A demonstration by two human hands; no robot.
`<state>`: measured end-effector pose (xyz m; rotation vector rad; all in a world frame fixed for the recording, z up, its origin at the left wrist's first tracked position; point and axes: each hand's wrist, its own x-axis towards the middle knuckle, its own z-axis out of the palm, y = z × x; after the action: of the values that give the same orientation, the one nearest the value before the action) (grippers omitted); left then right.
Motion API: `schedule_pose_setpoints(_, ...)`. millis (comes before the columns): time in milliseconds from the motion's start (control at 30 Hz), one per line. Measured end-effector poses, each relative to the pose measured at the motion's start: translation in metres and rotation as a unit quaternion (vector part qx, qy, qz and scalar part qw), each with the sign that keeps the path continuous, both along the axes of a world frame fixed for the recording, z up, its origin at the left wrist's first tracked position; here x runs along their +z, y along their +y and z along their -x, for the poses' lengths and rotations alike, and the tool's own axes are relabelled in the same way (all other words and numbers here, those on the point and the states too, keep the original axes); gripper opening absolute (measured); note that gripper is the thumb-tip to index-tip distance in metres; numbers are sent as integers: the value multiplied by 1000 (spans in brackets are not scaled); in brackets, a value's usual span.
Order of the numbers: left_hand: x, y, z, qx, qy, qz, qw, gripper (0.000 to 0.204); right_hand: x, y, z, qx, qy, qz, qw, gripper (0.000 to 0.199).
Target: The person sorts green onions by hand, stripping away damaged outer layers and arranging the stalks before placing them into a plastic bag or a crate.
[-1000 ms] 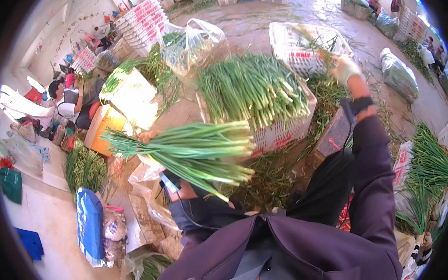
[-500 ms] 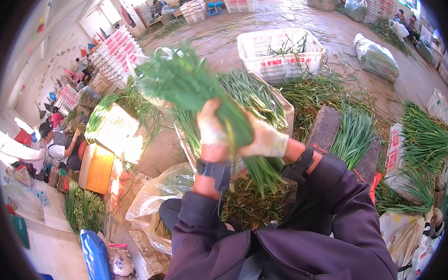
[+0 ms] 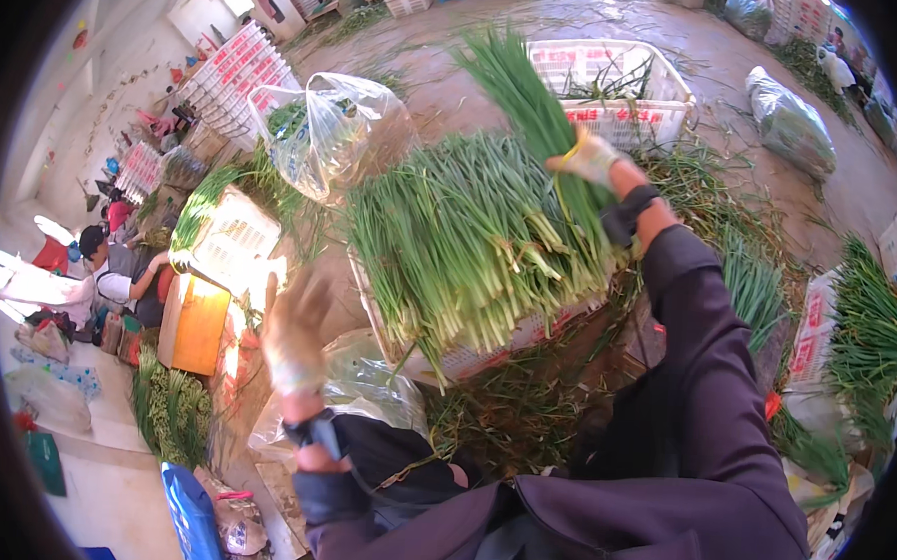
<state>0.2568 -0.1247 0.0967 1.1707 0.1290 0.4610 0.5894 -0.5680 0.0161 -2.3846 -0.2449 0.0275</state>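
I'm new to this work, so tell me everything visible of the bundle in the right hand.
The bundle is many long, slender green leaves, gathered where the gloved right hand grips it and fanning toward slightly blurred far tips. It slants away to the left. Its near end shows at the right of the pile; whether they touch is unclear.

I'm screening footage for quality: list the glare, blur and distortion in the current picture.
In the head view, strong light washes out the white perforated plastic crate at left, the person's left hand is blurred, and fisheye distortion curves the periphery.
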Motion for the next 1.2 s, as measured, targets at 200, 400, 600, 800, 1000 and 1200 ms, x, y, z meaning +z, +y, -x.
schedule_pose_setpoints(200,-74,137,176,237,145,33,960,57,-106,80,6,-78,80,193,975,101)
schedule_pose_setpoints(400,-192,172,273,307,223,163,911,48,-84,25,-23,67,28,146,987,74)
schedule_pose_setpoints(600,-265,193,356,310,259,208,891,49,-84,-26,-1,47,29,35,998,57)
schedule_pose_setpoints(800,-283,182,410,354,272,305,841,45,-100,-3,49,-21,41,114,992,93)
schedule_pose_setpoints(1000,-312,175,404,317,302,317,841,42,-123,18,44,-6,3,109,994,78)
schedule_pose_setpoints(1200,-338,177,398,251,297,288,875,41,-131,23,47,4,-21,58,998,82)
